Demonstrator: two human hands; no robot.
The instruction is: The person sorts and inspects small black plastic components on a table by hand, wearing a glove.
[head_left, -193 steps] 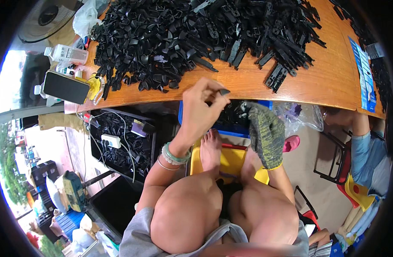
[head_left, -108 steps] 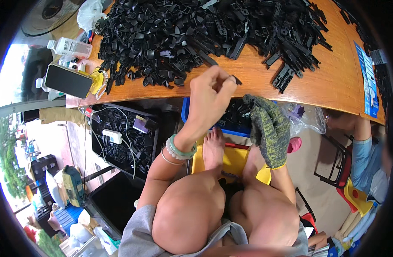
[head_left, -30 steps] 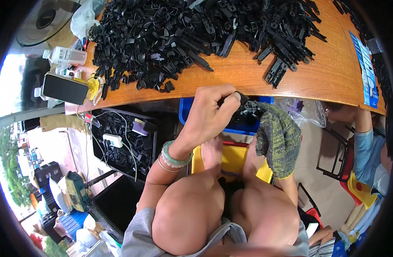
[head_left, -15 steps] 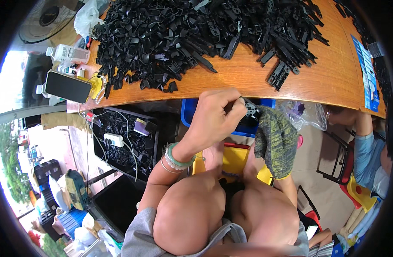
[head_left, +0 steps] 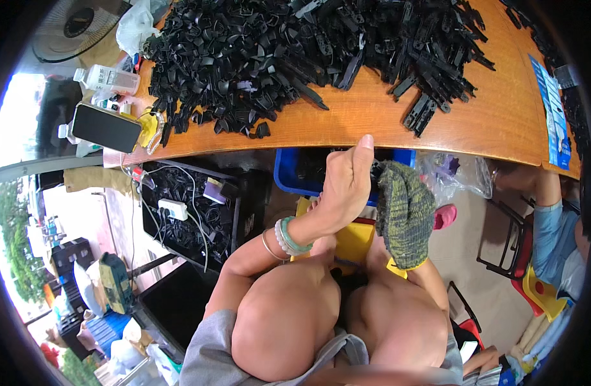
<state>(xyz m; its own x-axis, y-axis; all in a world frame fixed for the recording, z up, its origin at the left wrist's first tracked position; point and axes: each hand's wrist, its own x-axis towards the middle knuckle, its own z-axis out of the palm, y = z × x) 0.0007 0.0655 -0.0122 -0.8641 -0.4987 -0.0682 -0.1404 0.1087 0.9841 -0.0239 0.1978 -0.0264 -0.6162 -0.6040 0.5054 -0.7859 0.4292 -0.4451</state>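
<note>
Nearest the camera, two bare knees are seen, with a grey garment at the lower edge. Just above them, two hands are raised below the table edge. The left hand (head_left: 343,186) is bare, with two bracelets (head_left: 287,235) worn at the wrist; its fingers are curled closed, one finger pointing up toward the table rim. The right hand (head_left: 405,215) is covered by a knitted grey-green glove and is held just beside the left one. A small black part (head_left: 375,171) appears to be pinched between the two hands, though the grip is mostly hidden and its state cannot be told for certain.

Behind the hands, one blue bin (head_left: 289,177) holding dark pieces is placed under the table, above a yellow stool. To the left, a black crate (head_left: 192,209) with one white power strip is seen on the floor.

Farther off, the wooden table (head_left: 372,125) is covered by a large heap of black plastic parts (head_left: 295,45), too many to be counted. At its left end, one dark phone (head_left: 107,127) and one clear bottle (head_left: 109,78) are lying. A fan (head_left: 76,26) is seen at the top left. At the right edge, another person's blue sleeve (head_left: 556,225) is visible.
</note>
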